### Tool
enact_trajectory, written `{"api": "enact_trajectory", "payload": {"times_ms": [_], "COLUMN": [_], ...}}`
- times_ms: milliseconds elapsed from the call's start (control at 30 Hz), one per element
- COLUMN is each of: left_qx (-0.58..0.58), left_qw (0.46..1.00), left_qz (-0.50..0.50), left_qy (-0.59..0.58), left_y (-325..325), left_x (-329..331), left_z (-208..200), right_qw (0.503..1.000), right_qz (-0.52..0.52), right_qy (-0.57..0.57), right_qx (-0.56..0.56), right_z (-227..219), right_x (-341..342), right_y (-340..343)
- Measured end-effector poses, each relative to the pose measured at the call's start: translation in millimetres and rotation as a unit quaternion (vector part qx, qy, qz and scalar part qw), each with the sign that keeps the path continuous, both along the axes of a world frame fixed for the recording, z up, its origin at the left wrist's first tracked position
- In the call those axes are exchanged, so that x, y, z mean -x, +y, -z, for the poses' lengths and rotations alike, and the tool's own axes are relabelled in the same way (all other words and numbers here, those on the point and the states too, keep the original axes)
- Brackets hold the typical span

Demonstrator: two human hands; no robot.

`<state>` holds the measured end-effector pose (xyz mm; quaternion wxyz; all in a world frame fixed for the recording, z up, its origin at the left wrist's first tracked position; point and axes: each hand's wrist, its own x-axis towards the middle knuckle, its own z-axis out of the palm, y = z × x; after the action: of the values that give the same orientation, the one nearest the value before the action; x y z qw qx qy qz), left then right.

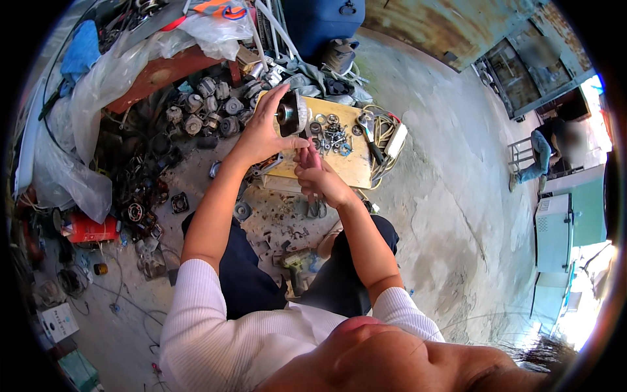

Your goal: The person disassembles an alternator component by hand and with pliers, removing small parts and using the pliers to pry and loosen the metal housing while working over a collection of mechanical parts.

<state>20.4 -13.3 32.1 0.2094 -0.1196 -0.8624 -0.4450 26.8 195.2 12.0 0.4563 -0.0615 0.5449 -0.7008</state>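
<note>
My left hand (261,134) is curved around a round metal motor housing (295,112) with a dark hollow inside, thumb below and fingers above. It is raised over the left part of a low yellow worktable (356,171). Close to the housing's lower edge, my right hand (321,181) is closed around a tool with a pinkish-red handle (309,155); fingers hide most of it, so its kind is unclear. Beside the hands, bolts, rings and other small metal parts (336,138) lie on the tabletop. A black-handled tool (373,145) rests at its right edge.
A white power strip (396,141) and coiled cable (385,166) lie at the table's right. Used motor parts (202,108) are heaped on the left. A green power tool (297,269) sits on the floor between my legs. A person (543,153) sits far right.
</note>
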Motion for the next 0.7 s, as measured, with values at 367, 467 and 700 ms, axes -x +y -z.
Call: {"api": "enact_trajectory", "payload": {"times_ms": [367,467,700], "left_qx": [0.001,0.0,-0.029], "left_qw": [0.999,0.998,0.999], "left_qz": [-0.027,-0.045,-0.026], "left_qy": [0.02,0.035,0.03], "left_y": [-10,-11,-1], "left_x": [-11,-13,-2], "left_z": [-14,-14,-5], "right_qw": [0.957,0.964,0.949], "right_qz": [-0.018,-0.028,0.009], "right_qy": [0.288,0.224,0.278], "right_qx": [-0.035,-0.138,-0.147], "right_z": [18,-13,-13], "right_x": [-5,-10,-9], "right_y": [-15,-16,-3]}}
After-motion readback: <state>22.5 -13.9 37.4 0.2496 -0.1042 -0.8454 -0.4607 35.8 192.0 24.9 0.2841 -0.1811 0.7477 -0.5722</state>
